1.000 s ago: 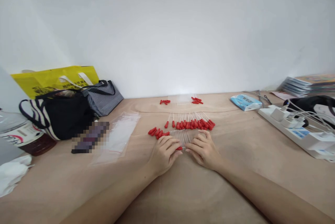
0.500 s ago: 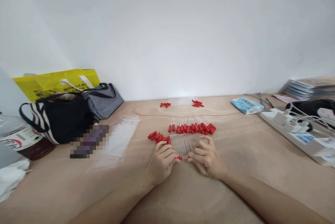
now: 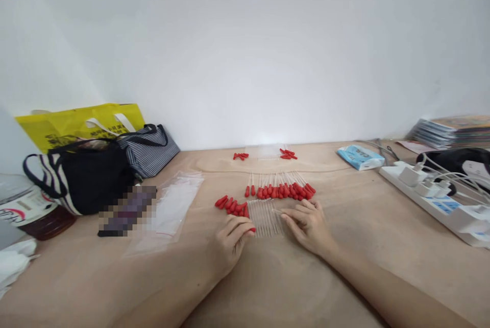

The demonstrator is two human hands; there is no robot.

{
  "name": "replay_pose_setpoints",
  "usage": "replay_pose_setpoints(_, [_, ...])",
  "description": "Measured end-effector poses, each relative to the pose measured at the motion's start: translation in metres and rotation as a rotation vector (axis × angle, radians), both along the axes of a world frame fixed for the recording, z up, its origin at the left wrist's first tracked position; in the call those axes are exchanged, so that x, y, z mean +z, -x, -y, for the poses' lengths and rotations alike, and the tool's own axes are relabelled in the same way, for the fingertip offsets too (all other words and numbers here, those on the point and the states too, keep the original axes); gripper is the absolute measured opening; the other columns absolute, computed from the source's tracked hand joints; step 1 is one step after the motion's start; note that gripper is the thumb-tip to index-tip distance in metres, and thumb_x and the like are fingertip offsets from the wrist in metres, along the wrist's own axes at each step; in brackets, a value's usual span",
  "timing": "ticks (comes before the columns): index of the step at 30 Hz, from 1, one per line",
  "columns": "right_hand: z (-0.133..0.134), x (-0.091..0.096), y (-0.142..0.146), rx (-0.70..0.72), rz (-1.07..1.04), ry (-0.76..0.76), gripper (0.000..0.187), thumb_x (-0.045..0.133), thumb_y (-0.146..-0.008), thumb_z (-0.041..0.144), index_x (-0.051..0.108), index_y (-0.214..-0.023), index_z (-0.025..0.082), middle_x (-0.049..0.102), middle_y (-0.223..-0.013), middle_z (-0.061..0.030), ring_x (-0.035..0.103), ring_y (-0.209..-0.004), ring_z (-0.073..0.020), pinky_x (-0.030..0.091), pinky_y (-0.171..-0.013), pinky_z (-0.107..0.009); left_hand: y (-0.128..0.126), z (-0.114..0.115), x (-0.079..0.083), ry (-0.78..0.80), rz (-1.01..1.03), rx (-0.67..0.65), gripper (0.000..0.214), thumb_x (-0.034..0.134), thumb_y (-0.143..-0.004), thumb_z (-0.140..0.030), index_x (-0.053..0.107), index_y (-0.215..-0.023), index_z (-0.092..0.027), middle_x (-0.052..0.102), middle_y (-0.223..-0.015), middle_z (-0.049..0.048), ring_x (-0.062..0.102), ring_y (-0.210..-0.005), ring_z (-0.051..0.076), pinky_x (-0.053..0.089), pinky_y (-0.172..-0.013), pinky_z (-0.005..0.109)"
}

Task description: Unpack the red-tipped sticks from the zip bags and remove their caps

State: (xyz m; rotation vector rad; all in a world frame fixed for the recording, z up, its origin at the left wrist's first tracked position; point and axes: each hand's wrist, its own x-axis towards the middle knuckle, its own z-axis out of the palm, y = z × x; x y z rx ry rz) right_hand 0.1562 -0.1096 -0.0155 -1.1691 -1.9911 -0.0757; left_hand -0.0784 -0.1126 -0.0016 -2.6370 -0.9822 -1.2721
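Note:
My left hand pinches a red rubber bulb between thumb and fingertips. Opposite it, my right hand is closed on a thin clear dropper tube, whose end points left. A gap separates bulb and tube. Between the hands, a row of clear tubes lies on the table. Loose red bulbs are heaped just beyond my left hand. Farther back, several droppers with red bulbs on their tubes lie side by side, bulbs toward me.
Clear plastic bags lie left of my hands, beside a blurred-out object. Black and striped bags and a bottle stand left. More droppers lie by the wall. Right are a tissue pack and power strip.
My hands have moved apart: the left one slightly left with the red bulb, the right one up and right. The bulb and tube, earlier end to end, are now separate.

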Motion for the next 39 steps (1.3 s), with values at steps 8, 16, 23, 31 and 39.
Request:
replay_pose_setpoints(8, [-0.005,-0.007,0.006,-0.165,-0.053,0.131,0.011,0.038,-0.081,0.018,0.048,-0.076,0.019,0.060,-0.068,0.0013,0.054,-0.061,-0.0126,0.029,-0.065,-0.028,0.033,-0.038,0.016,0.283,0.331,0.531,0.027,0.044,-0.079,-0.026,0.060,-0.098,-0.015,0.053,-0.081,0.0047,0.057,-0.067,0.013,0.050,-0.060,0.027])
replay_pose_setpoints(16, [-0.006,-0.004,0.010,-0.154,0.018,0.123,0.015,0.041,-0.082,0.021,0.054,-0.074,0.020,0.062,-0.071,0.0004,0.055,-0.066,-0.0133,0.027,-0.066,-0.029,0.032,-0.048,0.009,0.433,0.217,0.468,0.017,0.049,-0.075,-0.030,0.058,-0.077,-0.016,0.062,-0.073,0.0024,0.057,-0.067,0.014,0.048,-0.065,0.026])
replay_pose_setpoints(23, [-0.004,0.000,0.010,-0.086,0.087,0.090,0.022,0.042,-0.085,0.035,0.060,-0.081,0.023,0.064,-0.078,-0.0015,0.055,-0.073,-0.0154,0.028,-0.070,-0.032,0.039,-0.048,0.012,0.432,0.229,0.578,0.030,0.044,-0.078,-0.041,0.063,-0.081,-0.018,0.065,-0.075,0.0026,0.056,-0.068,0.015,0.046,-0.066,0.026])
replay_pose_setpoints(31, [-0.004,0.001,0.008,-0.037,0.027,0.142,0.026,0.041,-0.087,0.039,0.060,-0.080,0.024,0.065,-0.076,-0.0004,0.054,-0.074,-0.0157,0.030,-0.070,-0.032,0.022,-0.086,0.046,0.590,-0.260,0.718,0.027,0.052,-0.071,-0.043,0.067,-0.079,-0.023,0.066,-0.090,0.0057,0.055,-0.093,0.024,0.040,-0.076,0.030])
replay_pose_setpoints(39, [-0.007,0.001,0.001,-0.085,-0.092,0.183,0.028,0.037,-0.088,0.036,0.059,-0.075,0.022,0.062,-0.071,0.0000,0.052,-0.071,-0.0156,0.029,-0.067,-0.031,-0.031,-0.121,0.047,0.840,-0.437,0.704,0.026,0.059,-0.058,-0.042,0.061,-0.046,-0.019,0.058,-0.044,0.0039,0.058,-0.055,0.021,0.039,-0.058,0.029])
